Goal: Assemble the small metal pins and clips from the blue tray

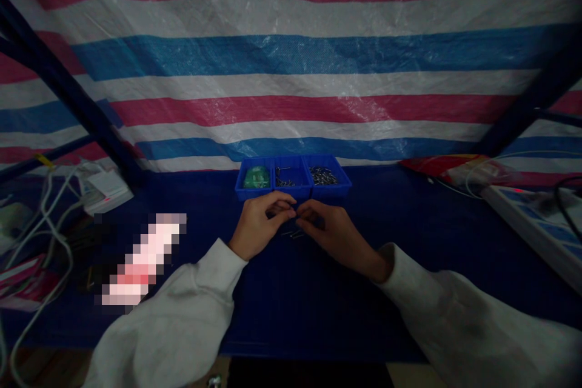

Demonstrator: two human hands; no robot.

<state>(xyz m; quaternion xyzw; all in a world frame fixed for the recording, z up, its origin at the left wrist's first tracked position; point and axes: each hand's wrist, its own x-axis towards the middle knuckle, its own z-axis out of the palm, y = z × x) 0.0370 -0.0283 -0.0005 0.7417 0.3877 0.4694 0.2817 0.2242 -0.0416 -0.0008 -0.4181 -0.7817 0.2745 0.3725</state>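
My left hand point(264, 221) and my right hand point(334, 227) meet fingertip to fingertip over the dark blue table, just in front of a blue divided bin point(295, 193). Both hands are closed in a pinch; whatever is between the fingers is too small and dark to name. Under the fingertips lie a few thin metal pieces, like screws point(295, 234), on the tabletop. In the bin's left compartment is a green plastic bag point(256, 178). Some small metal pieces point(284, 180) sit in the middle one, and a larger pile of metal parts point(322, 176) fills the right one.
Tangled white cables point(50, 218) and a white box point(107, 189) occupy the left side, beside a blurred-out bright object point(145, 260). At right are a red plastic bag point(436, 163) and a white-framed panel point(531, 224). Striped sheeting point(291, 54) hangs behind the table point(313, 315).
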